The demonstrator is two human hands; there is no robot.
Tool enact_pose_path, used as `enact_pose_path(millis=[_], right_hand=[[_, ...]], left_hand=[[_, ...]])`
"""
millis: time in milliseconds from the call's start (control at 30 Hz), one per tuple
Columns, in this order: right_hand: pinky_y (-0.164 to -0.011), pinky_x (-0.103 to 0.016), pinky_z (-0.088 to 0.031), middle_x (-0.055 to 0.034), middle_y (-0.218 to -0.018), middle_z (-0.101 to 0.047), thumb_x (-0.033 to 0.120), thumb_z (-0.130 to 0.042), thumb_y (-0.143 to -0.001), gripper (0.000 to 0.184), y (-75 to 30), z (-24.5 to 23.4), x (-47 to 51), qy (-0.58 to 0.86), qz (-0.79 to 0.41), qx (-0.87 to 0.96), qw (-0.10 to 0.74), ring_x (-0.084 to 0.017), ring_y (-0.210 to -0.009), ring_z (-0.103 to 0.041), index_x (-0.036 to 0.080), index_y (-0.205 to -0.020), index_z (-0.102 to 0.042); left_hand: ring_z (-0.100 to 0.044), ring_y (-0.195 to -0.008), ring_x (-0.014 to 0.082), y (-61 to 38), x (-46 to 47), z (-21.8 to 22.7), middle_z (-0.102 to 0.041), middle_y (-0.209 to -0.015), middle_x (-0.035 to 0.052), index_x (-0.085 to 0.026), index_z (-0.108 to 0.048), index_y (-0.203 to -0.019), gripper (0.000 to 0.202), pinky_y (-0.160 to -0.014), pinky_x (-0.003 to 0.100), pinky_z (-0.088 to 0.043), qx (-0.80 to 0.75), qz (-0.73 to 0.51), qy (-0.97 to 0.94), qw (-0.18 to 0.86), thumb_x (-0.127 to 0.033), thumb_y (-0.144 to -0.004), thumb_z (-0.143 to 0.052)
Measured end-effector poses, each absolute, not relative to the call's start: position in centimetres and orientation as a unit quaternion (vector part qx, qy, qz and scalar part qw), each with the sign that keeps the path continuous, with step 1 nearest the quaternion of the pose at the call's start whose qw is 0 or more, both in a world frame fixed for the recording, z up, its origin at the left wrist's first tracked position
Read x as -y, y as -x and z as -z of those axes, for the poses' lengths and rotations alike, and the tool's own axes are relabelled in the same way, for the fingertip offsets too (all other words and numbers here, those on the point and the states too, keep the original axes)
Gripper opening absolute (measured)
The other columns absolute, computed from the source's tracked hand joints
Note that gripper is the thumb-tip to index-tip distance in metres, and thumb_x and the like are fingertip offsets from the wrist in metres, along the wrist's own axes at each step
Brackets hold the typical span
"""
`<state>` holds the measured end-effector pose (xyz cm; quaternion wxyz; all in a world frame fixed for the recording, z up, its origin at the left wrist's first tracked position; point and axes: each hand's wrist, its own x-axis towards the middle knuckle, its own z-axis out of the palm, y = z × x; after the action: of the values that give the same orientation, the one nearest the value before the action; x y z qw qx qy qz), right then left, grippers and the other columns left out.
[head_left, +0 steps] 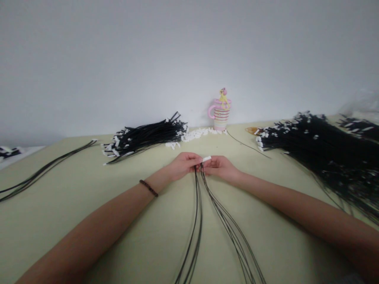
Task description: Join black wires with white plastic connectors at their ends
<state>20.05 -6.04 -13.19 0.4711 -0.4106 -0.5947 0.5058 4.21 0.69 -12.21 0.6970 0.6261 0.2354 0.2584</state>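
In the middle of the table both my hands meet at a small white connector (207,159) with thin black wires (220,211) hanging from it toward me. My left hand (186,165) is closed, thumb and fingers pinching other black wires (196,201) just left of the connector. My right hand (219,167) is closed too, its fingers at the connector and the wire tops. The exact contact between fingertips, wire ends and connector is too small to make out. A dark beaded bracelet (149,188) circles my left wrist.
Behind my hands lie loose white connectors (199,134) and a pink striped mug (221,115). A black wire bundle (148,136) with white ends lies back left, a larger wire pile (334,157) on the right. More wires (50,165) lie far left; a single wire (247,145) near the mug.
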Motion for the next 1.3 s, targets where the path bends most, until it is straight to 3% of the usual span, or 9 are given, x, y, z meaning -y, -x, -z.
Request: enact_pose_path(millis=[233,567,833,967,1067,1133,1300], right_hand=[[-0.056,-0.02,-0.039,-0.0037,-0.073,-0.062,0.035,-0.059,-0.069,0.024,-19.9,12.7,6.0,0.432,-0.49,0.617,0.439,-0.007,-0.054,-0.047,0.011,-0.072,-0.064],[-0.053,-0.02,-0.036,-0.0031,-0.069,-0.06,0.033,-0.057,-0.069,0.022,-20.1,13.0,5.6,0.45,-0.477,0.608,0.448,-0.007,-0.052,-0.045,0.011,-0.07,-0.063],[-0.042,-0.018,-0.027,0.0015,-0.055,-0.053,0.016,-0.05,-0.062,0.007,-20.1,12.0,5.8,0.458,-0.498,0.605,0.42,-0.005,-0.043,-0.038,0.012,-0.065,-0.055],[-0.038,-0.018,-0.016,0.0057,-0.045,-0.046,0.011,-0.05,-0.057,0.022,-22.4,9.9,5.6,0.458,-0.6,0.509,0.412,-0.004,-0.036,-0.029,0.017,-0.078,-0.05],[-0.04,-0.018,-0.013,0.0064,-0.043,-0.039,0.011,-0.049,-0.057,0.012,-25.1,7.0,6.1,0.387,-0.657,0.46,0.455,-0.002,-0.036,-0.023,0.016,-0.069,-0.049],[-0.042,-0.018,-0.015,0.0052,-0.046,-0.041,0.014,-0.046,-0.062,0.004,-26.8,4.8,6.8,0.327,-0.652,0.436,0.527,-0.001,-0.037,-0.024,0.014,-0.064,-0.05],[-0.046,-0.017,-0.02,0.0052,-0.06,-0.055,0.013,-0.044,-0.075,0.014,-29.6,1.0,8.3,0.253,-0.572,0.401,0.669,0.001,-0.044,-0.036,0.017,-0.071,-0.057]], left_hand=[[-0.05,-0.058,0.0082,-4.1,-0.7,12.3,-0.056,-0.062,0.001,-0.011,-0.061,-0.073,0.02,-0.062,0.025,-0.04,-0.229,-0.259,-0.628,0.697,-0.029,-0.067,-0.066],[-0.052,-0.059,0.0097,-4.2,-0.3,12.3,-0.058,-0.064,0.0033,-0.009,-0.062,-0.076,0.023,-0.061,0.025,-0.04,-0.239,-0.28,-0.634,0.68,-0.03,-0.068,-0.064],[-0.048,-0.056,0.0077,-4.3,-0.3,12.2,-0.055,-0.062,0.0015,-0.01,-0.063,-0.076,0.023,-0.058,0.023,-0.037,-0.252,-0.282,-0.626,0.682,-0.03,-0.066,-0.066],[-0.048,-0.056,0.0069,-4.6,-0.2,11.9,-0.054,-0.061,0.0001,-0.01,-0.063,-0.073,0.02,-0.058,0.022,-0.038,-0.269,-0.311,-0.584,0.7,-0.027,-0.063,-0.068],[-0.048,-0.054,0.0069,-4.7,-0.1,11.7,-0.052,-0.058,-0.0002,-0.009,-0.063,-0.072,0.018,-0.058,0.022,-0.038,-0.276,-0.317,-0.566,0.71,-0.025,-0.063,-0.068],[-0.048,-0.054,0.0068,-4.8,-0.1,11.7,-0.052,-0.057,-0.0002,-0.009,-0.062,-0.071,0.017,-0.057,0.022,-0.038,-0.281,-0.316,-0.557,0.715,-0.023,-0.063,-0.068],[-0.047,-0.053,0.0071,-4.8,-0.3,11.7,-0.051,-0.056,0.0001,-0.009,-0.061,-0.068,0.015,-0.055,0.022,-0.039,-0.286,-0.316,-0.547,0.721,-0.022,-0.062,-0.067]])
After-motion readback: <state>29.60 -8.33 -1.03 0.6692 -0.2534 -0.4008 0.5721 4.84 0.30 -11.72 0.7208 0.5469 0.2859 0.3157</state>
